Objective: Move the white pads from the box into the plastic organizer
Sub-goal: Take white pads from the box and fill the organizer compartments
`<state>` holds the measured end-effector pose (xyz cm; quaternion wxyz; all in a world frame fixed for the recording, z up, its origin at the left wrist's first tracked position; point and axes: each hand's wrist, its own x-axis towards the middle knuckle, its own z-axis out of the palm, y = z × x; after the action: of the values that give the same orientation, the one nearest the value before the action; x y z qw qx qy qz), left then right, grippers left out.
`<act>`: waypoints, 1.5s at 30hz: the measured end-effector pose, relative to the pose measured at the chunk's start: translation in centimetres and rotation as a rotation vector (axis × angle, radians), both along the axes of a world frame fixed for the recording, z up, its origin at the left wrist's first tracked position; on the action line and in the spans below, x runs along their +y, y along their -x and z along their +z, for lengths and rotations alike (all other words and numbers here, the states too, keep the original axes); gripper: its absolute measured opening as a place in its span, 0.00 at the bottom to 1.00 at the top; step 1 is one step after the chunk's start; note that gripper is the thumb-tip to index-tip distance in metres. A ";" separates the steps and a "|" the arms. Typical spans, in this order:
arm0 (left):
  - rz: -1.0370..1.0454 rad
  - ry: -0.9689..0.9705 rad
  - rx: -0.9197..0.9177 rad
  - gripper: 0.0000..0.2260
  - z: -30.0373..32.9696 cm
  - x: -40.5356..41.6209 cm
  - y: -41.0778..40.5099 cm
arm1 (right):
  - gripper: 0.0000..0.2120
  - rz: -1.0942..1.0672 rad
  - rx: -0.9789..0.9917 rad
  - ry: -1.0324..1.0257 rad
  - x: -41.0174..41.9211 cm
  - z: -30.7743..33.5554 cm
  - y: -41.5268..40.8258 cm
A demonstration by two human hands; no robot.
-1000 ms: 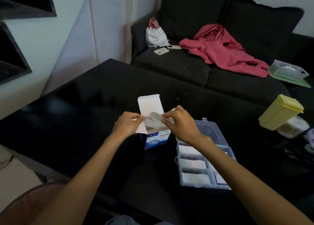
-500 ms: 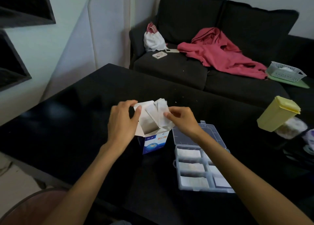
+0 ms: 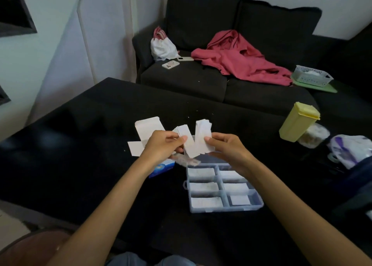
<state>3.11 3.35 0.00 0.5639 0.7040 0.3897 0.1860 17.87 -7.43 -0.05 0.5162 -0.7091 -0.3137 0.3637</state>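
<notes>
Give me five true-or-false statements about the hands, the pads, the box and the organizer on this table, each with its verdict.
1. Both hands hold white pads above the table. True: the left hand and the right hand each pinch a stack of white rectangular pads.
2. The clear plastic compartment organizer has its lid shut. False: it lies open, with pads showing in its compartments.
3. The white and blue cardboard box has its flaps open. True.
4. The pale yellow lidded plastic container stands inside the organizer. False: it sits apart, to the organizer's far right.
5. The table is white. False: the black table is dark.
</notes>
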 end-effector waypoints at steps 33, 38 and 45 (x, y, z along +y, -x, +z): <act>-0.340 -0.230 0.131 0.20 -5.1 -2.5 -6.9 | 0.14 0.342 -0.312 0.351 -4.0 -2.2 -5.2; -0.403 -0.323 0.091 0.13 -5.1 -3.1 -8.3 | 0.13 0.404 -0.506 0.337 -5.6 -1.7 -7.3; -0.511 -0.543 0.319 0.11 -7.5 -5.8 -10.1 | 0.10 0.394 -0.694 0.384 -7.6 -5.1 -9.8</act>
<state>13.26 -2.46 -7.53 0.3183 0.9215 0.2213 0.0244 27.66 -15.03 -5.15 0.1600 -0.7990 -0.5243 0.2471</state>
